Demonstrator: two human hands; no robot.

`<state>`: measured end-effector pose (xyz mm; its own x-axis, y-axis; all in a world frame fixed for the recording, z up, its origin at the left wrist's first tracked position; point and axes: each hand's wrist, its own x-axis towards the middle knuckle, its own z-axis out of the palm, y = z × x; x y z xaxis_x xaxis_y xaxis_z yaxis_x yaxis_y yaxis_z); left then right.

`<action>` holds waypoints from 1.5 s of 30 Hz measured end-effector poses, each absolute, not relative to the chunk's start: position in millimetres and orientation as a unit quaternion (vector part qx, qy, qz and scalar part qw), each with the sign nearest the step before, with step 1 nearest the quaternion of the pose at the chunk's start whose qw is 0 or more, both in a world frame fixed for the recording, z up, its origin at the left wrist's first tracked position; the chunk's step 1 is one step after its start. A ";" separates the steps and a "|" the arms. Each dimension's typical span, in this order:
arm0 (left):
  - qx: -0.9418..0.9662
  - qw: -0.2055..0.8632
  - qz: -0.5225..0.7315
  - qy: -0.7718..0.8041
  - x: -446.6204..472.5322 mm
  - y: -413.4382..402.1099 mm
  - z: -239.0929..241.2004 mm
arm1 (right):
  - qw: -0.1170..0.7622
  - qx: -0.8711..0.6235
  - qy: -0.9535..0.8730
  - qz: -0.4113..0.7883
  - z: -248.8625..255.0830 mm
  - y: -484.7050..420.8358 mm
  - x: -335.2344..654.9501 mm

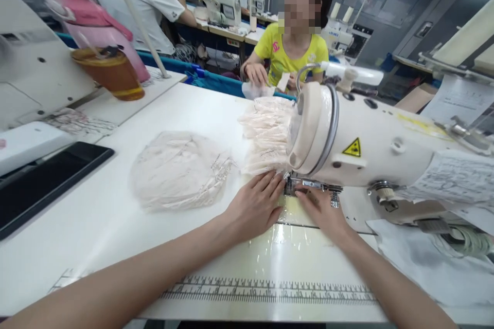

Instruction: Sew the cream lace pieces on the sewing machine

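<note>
My left hand (257, 203) lies flat, its fingers stretched out beside the needle area of a sewing machine (386, 139). Its fingertips touch the near edge of gathered cream fabric (266, 136), which is bunched behind and left of the machine head. Across the presser foot (290, 185), my right hand (322, 208) rests on the machine bed with thumb and fingers apart. Metal parts of the machine partly cover its fingers, and I make out nothing held. Left of my left hand sits a loose pile of thin cream fabric pieces (181, 169).
A printed ruler (266, 292) runs along the front table edge. On the left are a black phone (54, 180), a brown cup (110, 72) and a pink bottle (96, 20). White cloth (436, 262) lies right. Opposite, a person in yellow (297, 51) handles pale material.
</note>
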<state>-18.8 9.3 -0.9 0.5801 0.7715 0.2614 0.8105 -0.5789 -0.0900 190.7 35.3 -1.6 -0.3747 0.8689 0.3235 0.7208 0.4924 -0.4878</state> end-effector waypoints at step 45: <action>-0.529 -0.162 -0.364 -0.749 -159.8 -8.6 72.7 | 0.348 -0.450 -0.811 0.135 -12.4 43.4 198.8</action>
<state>-159.8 -8.6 72.7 -0.3869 0.9111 0.1422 0.6746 0.1746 0.7173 198.8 43.4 -12.4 -0.3534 0.8235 0.4438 0.6356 0.5594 -0.5320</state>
